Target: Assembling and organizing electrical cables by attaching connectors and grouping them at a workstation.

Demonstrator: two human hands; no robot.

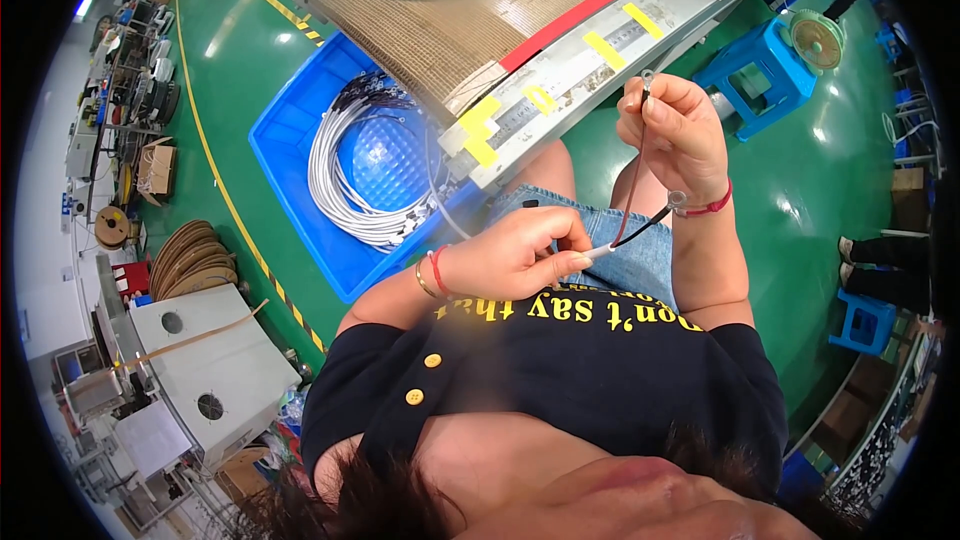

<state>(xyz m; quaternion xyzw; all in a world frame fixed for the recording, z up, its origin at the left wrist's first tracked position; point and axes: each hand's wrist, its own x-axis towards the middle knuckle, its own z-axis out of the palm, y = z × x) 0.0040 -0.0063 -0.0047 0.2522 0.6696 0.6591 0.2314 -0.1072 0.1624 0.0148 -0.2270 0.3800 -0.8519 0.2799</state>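
My left hand [522, 252] pinches the end of a white cable [602, 252] in front of my body. Two thin leads come out of the cable's sheath, one brownish red and one black. The black lead [640, 230] curves up to a ring terminal [677, 200] that hangs loose beside my right wrist. Higher up, my right hand [678, 125] grips the brownish-red lead [630, 185] near its tip, between thumb and fingers. That lead's ring terminal [648, 76] sticks out above the fingertips. The cable's other part trails left behind my left hand toward the blue bin.
A brown mesh conveyor belt [450, 15] lies ahead, with white cables on it. Left of its metal edge [575, 75], a blue bin [285, 140] holds coiled white cables [325, 165]. A blue stool [760, 75] with a small fan [816, 40] stands at the right.
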